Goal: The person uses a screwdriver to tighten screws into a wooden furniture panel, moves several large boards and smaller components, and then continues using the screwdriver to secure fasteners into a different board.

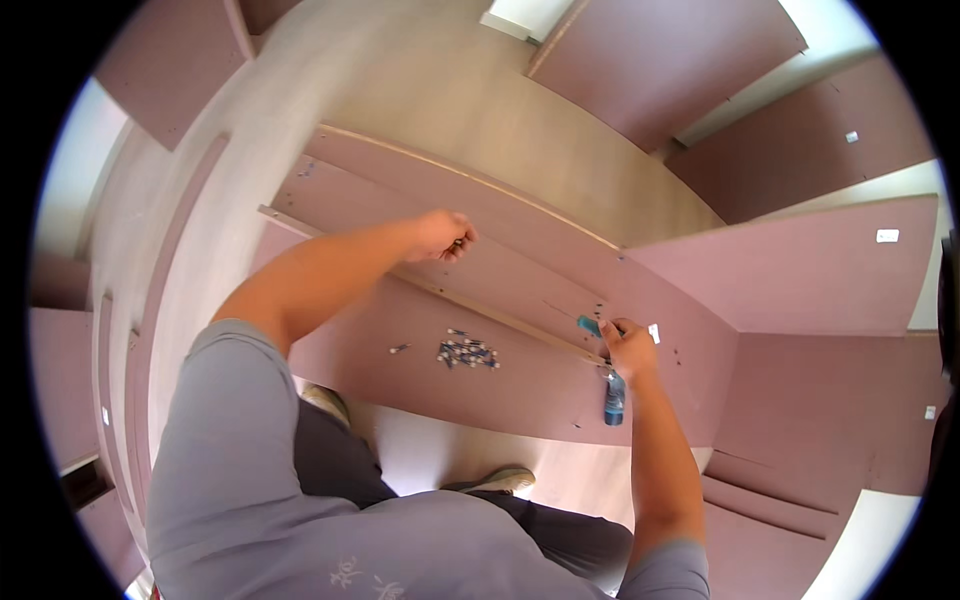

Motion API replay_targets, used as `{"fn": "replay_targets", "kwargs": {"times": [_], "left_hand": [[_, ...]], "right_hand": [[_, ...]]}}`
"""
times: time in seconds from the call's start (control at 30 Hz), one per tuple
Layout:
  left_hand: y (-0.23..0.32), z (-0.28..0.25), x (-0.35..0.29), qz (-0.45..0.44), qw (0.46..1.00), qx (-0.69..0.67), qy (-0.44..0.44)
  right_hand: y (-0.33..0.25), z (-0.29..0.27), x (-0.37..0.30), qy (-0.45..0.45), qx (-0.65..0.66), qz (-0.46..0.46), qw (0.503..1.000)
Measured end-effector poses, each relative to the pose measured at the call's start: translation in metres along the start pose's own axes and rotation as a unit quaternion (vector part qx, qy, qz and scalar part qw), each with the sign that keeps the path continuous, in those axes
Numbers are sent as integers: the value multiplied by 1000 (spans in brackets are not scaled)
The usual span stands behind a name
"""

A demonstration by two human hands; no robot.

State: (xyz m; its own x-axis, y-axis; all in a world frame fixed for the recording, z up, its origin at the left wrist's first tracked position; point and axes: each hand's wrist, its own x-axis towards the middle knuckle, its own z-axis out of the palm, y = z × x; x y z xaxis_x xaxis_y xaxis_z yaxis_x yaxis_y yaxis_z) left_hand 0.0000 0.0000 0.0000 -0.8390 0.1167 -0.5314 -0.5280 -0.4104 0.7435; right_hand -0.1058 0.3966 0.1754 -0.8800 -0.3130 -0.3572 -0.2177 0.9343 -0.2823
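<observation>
Head view, L hand: your left hand [447, 237] is over the far part of the boards, fingers curled in; can't tell if a small pc. is pinched in them.
R hand: your right hand [628, 350] is closed round a teal-ended tool [588, 325], near the R end of the long rail [500, 316].
Blue thing: a see-through blue pc. [614, 398] sits just below your R hand; can't tell if it's part of the tool or separate.
Screws: the loose pile [468, 352] lies on the near board [540, 400], approx. mid-length, w/ one single screw [400, 349] off to its L.
Rail: runs lengthwise between near & far parts; can't tell if it's fixed or just resting.
Dark spots: a few [598, 310] near the tool's teal end, a few more [676, 355] to the R of your R hand; too small to say holes or screws already in.
Done: little can be confirmed; rail's in place lengthwise, tool's in hand.
Left: prob. a lot, judging by the unused screw pile & the big panels [665, 70] well apart on the far side, plus another panel [165, 70] at upper L.
</observation>
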Motion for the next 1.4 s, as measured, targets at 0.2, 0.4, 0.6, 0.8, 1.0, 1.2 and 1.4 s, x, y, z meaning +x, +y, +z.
{"fn": "replay_targets", "kwargs": {"times": [0.2,0.4,0.6,0.8,1.0,1.2,1.4], "left_hand": [[-57,-45,-114,26,982,-187,1],[-112,-37,-140,116,912,-393,-20],[-111,-57,-156,136,908,-394,-24],[-108,-70,-168,145,905,-399,-32],[-89,-82,-166,82,958,-272,35],[-35,-106,-126,55,961,234,139],[-28,-145,-83,99,767,624,109]], "right_hand": [[-113,45,-27,-45,206,-144,967],[-182,79,-38,-94,205,-186,956],[-204,94,-28,-102,200,-210,952],[-227,94,-30,-114,178,-191,959],[-252,87,-21,-72,48,-351,932],[-265,113,5,7,132,-325,936],[-284,160,35,4,231,-189,954]]}}
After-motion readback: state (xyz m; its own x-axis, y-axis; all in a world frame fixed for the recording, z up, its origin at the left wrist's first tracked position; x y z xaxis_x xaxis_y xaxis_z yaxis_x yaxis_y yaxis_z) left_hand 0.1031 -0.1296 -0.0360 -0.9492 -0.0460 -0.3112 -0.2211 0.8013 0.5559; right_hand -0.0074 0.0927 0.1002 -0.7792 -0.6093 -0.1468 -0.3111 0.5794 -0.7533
